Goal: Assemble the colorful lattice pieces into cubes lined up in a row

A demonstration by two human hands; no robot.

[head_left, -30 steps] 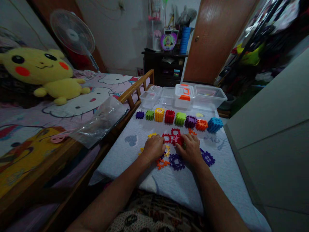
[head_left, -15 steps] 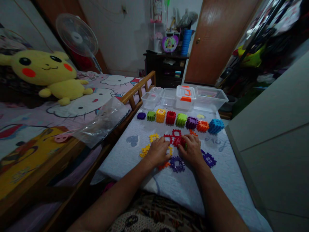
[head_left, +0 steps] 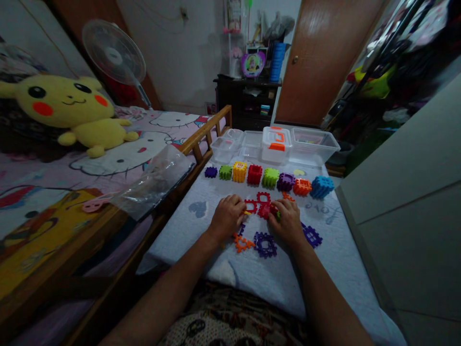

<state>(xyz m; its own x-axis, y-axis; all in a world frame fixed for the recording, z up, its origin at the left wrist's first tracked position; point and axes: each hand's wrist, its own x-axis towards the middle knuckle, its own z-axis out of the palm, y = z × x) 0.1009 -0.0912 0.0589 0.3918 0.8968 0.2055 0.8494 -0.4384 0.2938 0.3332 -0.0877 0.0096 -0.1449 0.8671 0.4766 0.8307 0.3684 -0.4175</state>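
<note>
My left hand point(head_left: 227, 216) is closed, fingers curled down over the cloth. A yellow interlocking plastic piece point(head_left: 247, 213) pokes out past its fingertips; the rest is hidden. My right hand point(head_left: 287, 221) is bent over a cluster of red interlocking pieces point(head_left: 263, 197), its fingers closed at the edge of the nearest red piece point(head_left: 264, 211). A bit of green point(head_left: 278, 215) shows under those fingers. Nearer me lie an orange piece point(head_left: 243, 243) and a purple square piece point(head_left: 265, 245). Another purple piece point(head_left: 311, 236) lies right of my right wrist.
Behind my hands runs a row of stacked pieces sorted by colour, from dark purple point(head_left: 211, 172) to blue point(head_left: 322, 187). Clear plastic boxes point(head_left: 313, 149) and a lidded box point(head_left: 276, 146) stand at the back. A wooden bed rail point(head_left: 207, 134) borders the left side.
My left hand has shifted slightly left, over where yellow pieces lay, and only a yellow tip now shows at its fingers. The orange piece is now uncovered. My right hand has barely moved.
</note>
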